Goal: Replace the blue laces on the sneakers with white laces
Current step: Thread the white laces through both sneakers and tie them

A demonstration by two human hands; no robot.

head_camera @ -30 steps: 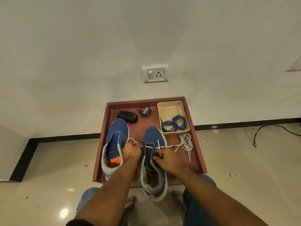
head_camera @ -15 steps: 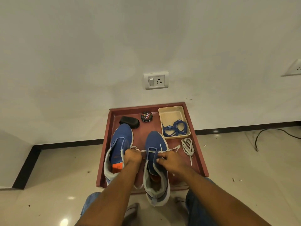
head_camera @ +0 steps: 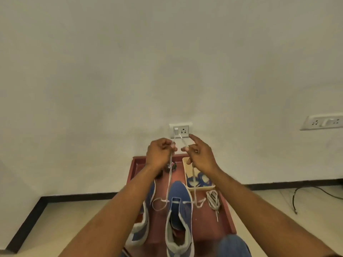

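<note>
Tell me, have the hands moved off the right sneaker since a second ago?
Yes. Both the left hand and right hand rose from the sneaker, up toward the wall socket, pulling the white lace ends.

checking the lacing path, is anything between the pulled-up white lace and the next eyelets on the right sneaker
Nothing visible. Both hands hold the lace ends up above the sneaker, whose upper eyelets lie uncovered below.

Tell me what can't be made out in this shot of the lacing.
- Left sneaker, head view: the left forearm hides its eyelets.
- Polish tin, head view: label blurred, part behind the left hand.
- Right sneaker: heel cut by the bottom edge.
- Blue laces in the tray: count unclear.
</note>
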